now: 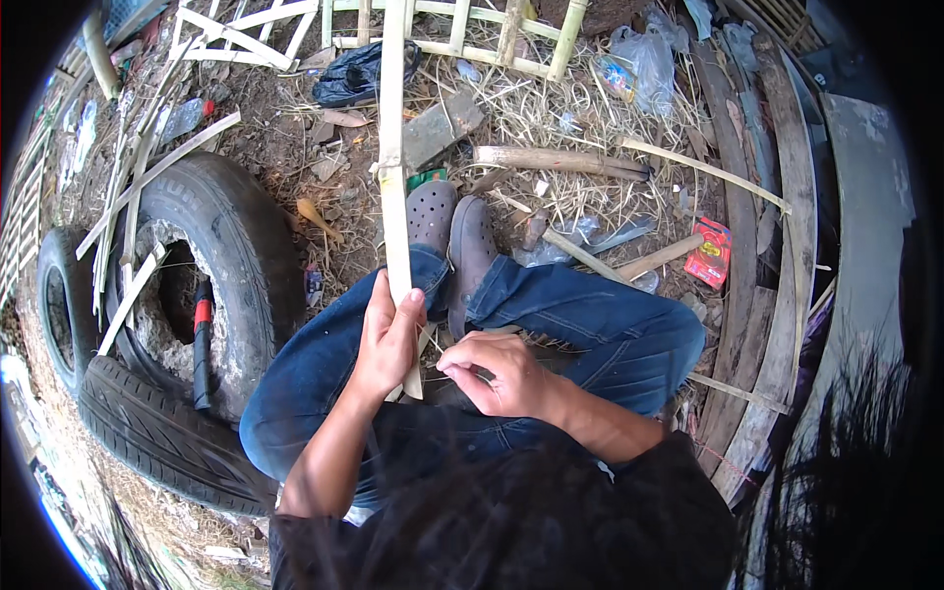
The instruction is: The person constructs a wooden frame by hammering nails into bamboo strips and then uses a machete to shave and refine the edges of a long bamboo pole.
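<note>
Blurred dark hair [855, 442] hangs nearest the camera, at 4 o'clock, with the black shirt [531, 521] at 6. The left hand [388, 339] grasps a long pale strip [393, 221], thumb on top; the strip runs toward 12 o'clock, its short lower end pointing to 5. The right hand [497, 372], loosely curled, sits just beside that end; whether it pinches anything, I cannot tell. At 9 o'clock lies a large tyre [261, 246], a red-and-black handle [203, 344] across its opening; at 3, a red packet [708, 253].

The top edge cuts off the bamboo strip [394, 211], the lower edge the dark shirt [678, 511].
</note>
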A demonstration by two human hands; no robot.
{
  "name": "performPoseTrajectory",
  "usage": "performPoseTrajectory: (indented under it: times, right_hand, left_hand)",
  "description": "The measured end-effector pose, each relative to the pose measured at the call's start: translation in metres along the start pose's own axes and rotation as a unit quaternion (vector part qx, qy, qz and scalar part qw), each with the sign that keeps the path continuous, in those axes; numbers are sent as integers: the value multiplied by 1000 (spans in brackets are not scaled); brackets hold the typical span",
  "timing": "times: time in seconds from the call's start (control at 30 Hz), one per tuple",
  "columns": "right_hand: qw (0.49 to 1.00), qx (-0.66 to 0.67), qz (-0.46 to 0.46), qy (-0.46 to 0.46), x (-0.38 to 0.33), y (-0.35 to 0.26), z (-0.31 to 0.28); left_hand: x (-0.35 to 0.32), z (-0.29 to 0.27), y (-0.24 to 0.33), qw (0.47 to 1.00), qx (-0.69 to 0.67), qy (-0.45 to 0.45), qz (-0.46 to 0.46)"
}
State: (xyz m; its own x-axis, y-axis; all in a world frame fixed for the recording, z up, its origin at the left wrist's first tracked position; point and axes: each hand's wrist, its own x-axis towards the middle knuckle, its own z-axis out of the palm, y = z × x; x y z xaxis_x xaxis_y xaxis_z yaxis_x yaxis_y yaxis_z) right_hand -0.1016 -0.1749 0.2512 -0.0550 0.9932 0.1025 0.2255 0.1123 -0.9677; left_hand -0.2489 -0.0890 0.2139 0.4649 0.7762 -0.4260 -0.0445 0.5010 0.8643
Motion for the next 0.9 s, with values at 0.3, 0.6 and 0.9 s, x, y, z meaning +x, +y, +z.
performPoseTrajectory:
  times: [0.3, 0.6, 0.9]
  right_hand:
    - [991, -24, -30, -128, -51, -4, -2]
    - [753, -559, 338, 74, -52, 85, -211]
    - [665, -325, 668, 82, -63, 248, -209]
  left_hand:
    - [13, -18, 16, 992, -80, 91, 22]
    - [15, -19, 20, 986, -147, -4, 80]
    - [13, -8, 5, 993, -64, -90, -52]
